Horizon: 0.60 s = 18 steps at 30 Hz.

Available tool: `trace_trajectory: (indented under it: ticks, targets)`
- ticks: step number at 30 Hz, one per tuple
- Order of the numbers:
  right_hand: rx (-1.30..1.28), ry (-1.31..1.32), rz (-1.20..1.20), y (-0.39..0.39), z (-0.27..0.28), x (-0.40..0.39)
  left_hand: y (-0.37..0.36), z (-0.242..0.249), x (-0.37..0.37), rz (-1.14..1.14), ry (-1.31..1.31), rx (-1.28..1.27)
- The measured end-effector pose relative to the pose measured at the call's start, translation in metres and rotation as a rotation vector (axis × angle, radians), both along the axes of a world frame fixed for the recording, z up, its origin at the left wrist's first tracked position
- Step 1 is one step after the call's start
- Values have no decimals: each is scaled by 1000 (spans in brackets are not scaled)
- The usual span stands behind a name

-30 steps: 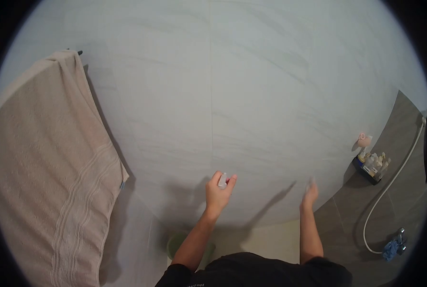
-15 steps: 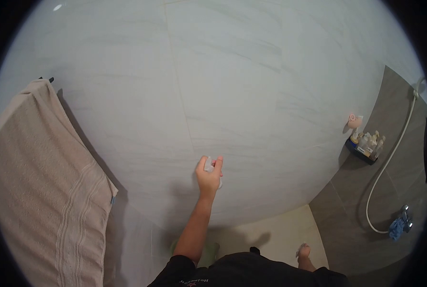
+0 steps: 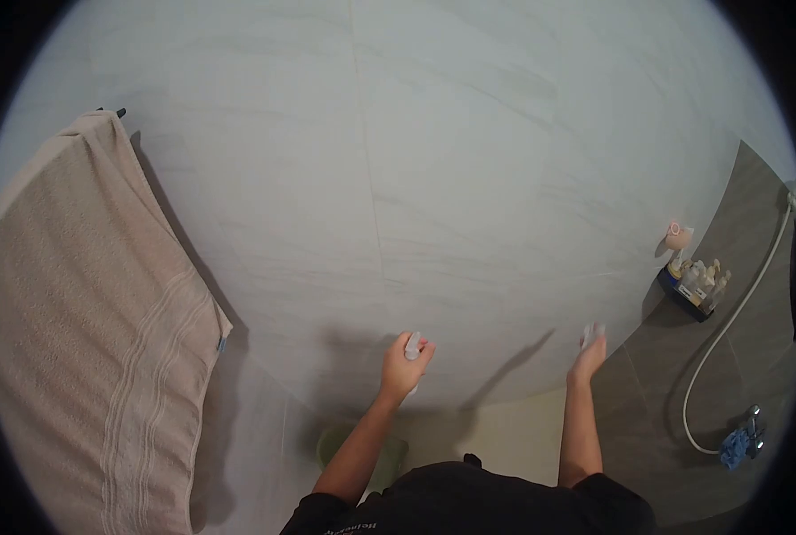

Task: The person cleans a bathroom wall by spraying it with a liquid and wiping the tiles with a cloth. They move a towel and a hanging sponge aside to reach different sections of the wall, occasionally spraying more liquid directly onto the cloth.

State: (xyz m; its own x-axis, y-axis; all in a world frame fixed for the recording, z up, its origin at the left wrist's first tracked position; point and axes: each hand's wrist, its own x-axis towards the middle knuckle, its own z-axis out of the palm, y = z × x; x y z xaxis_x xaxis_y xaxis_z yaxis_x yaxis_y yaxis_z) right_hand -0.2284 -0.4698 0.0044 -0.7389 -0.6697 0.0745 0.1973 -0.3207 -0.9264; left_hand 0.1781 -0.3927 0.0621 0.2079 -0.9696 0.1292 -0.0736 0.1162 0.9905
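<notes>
My left hand point(image 3: 400, 373) is closed around what looks like a small white spray bottle, whose pale top point(image 3: 413, 346) shows above the fingers; most of its body is hidden in the palm. Near the right-hand corner, my right hand point(image 3: 585, 358) is raised in front of the pale marbled wall point(image 3: 469, 205). Its fingers are folded on a small whitish, cloth-like piece point(image 3: 591, 335), blurred at its edges. A wide gap separates the two hands.
A beige towel point(image 3: 94, 312) hangs at the left. On the right, a black corner shelf point(image 3: 686, 299) holds several bottles, below a peach-coloured item point(image 3: 679, 236). A shower hose point(image 3: 701, 374) loops down beside a blue scrubber point(image 3: 734, 448) at the tap. Below my left arm is a green container point(image 3: 331, 443).
My right hand has risen from low beside my body to the wall's height. My left hand has dropped a little and moved slightly right, still gripping the bottle. The view has shifted slightly.
</notes>
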Motion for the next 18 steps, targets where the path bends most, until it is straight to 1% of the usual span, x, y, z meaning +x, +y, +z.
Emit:
trace_trajectory:
  ticks: [1, 3, 5, 7, 9, 10, 11, 13, 15, 17, 18]
  targets:
    - [-169, -10, -24, -22, 24, 10, 9, -10, 4, 2, 0, 7]
    - [-318, 149, -41, -48, 85, 36, 29, -30, 12, 49, 103, -11]
    - [-404, 313, -48, -70, 144, 60, 53, -43, 19, 80, 116, 37]
    - [-468, 568, -150, -98, 195, 85, 78, -53, 26, 110, 132, 85]
    - [-620, 653, -149, -122, 231, 117, 102, -62, 34, 159, 132, 166]
    - [-631, 809, -212, -136, 240, 130, 113, -72, 38, 160, 135, 168]
    - [-642, 963, -274, -147, 243, 145, 124, -83, 42, 197, 164, 181]
    - [-515, 1182, -408, -150, 234, 199, 142, -99, 47, 238, 198, 198]
    - [-464, 1335, -300, -138, 193, 247, 157, -109, 49, 311, 270, 228]
    - [-367, 1575, -51, -124, 132, 282, 163, -112, 49, 329, 276, 254]
    - [-291, 1722, 153, -108, 109, 298, 167, -114, 49, 344, 277, 282]
